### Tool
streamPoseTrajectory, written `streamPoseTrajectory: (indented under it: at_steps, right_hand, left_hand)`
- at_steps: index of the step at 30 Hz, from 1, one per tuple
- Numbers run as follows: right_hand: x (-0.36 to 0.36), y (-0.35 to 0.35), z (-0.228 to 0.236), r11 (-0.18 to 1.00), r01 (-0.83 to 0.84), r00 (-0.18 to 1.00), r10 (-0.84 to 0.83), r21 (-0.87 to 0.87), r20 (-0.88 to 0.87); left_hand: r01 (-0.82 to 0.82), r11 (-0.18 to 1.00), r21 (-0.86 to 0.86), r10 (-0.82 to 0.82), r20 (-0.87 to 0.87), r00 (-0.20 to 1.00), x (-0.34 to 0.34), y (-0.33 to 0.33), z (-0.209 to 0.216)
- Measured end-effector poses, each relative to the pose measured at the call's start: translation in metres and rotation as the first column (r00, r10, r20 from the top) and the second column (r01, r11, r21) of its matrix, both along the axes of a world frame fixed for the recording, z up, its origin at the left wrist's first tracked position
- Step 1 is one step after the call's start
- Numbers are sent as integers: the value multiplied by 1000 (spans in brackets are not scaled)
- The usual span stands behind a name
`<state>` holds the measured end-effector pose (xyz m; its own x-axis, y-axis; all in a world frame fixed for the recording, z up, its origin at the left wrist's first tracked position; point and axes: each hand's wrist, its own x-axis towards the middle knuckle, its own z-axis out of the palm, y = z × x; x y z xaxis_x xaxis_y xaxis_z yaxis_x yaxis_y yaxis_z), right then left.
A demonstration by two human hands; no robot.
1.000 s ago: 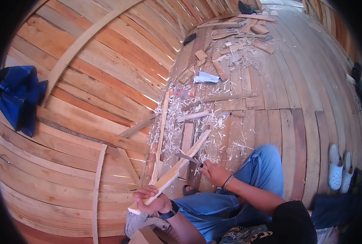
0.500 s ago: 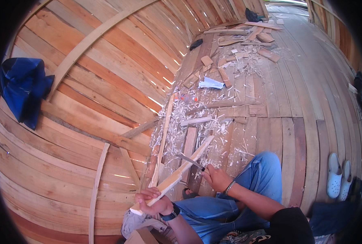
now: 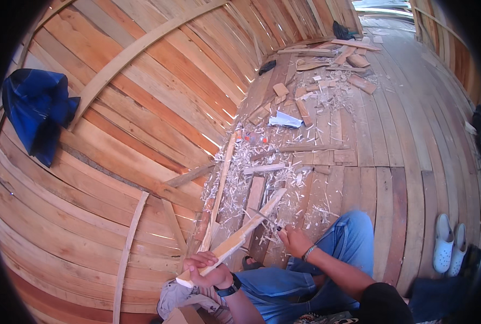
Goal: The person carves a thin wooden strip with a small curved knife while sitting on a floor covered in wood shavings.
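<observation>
A long, pale wooden piece [image 3: 235,241] slants from my lap up and away to the right, its far end tapering. My left hand [image 3: 206,269] is closed around its near end, fingers over the top and a watch on the wrist. In my right hand [image 3: 295,241] is a knife [image 3: 266,218] with a dark handle and thin blade. The blade lies across the wooden piece, toward its far half. The cut side of the wood looks uneven and stepped.
Wood shavings [image 3: 224,186] cover the floor ahead, among scattered offcuts [image 3: 305,112] and a crumpled white sheet [image 3: 285,120]. A blue cloth [image 3: 38,113] hangs on the plank wall [image 3: 116,216] at left. Pale clogs [image 3: 443,248] stand at right.
My right hand has moved slightly to the right and down with the knife, and the blade now lies farther along the wood. The whole view has shifted slightly.
</observation>
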<state>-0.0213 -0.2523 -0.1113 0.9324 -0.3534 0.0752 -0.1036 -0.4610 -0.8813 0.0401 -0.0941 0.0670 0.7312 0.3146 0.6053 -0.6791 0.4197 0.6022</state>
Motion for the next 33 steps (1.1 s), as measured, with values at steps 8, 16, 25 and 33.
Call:
streamPoseTrajectory:
  at_steps: [8, 16, 25, 33]
  right_hand:
    - [3, 0, 3, 999, -7, 999, 5, -39, -49]
    - [6, -7, -11, 998, -8, 996, 3, -66, -84]
    - [3, -6, -28, 997, 50, 988, -58, -62, -144]
    - [5, -12, -27, 1000, 17, 997, -17, 1, -70]
  left_hand:
    - [40, 999, -25, -40, -6, 999, -5, 5, -4]
    - [29, 999, -39, -31, -53, 998, -6, 11, -8]
    - [-12, 1000, -4, 12, -44, 999, -10, 21, -8]
    - [65, 998, 9, -64, -38, 997, -14, 24, -17]
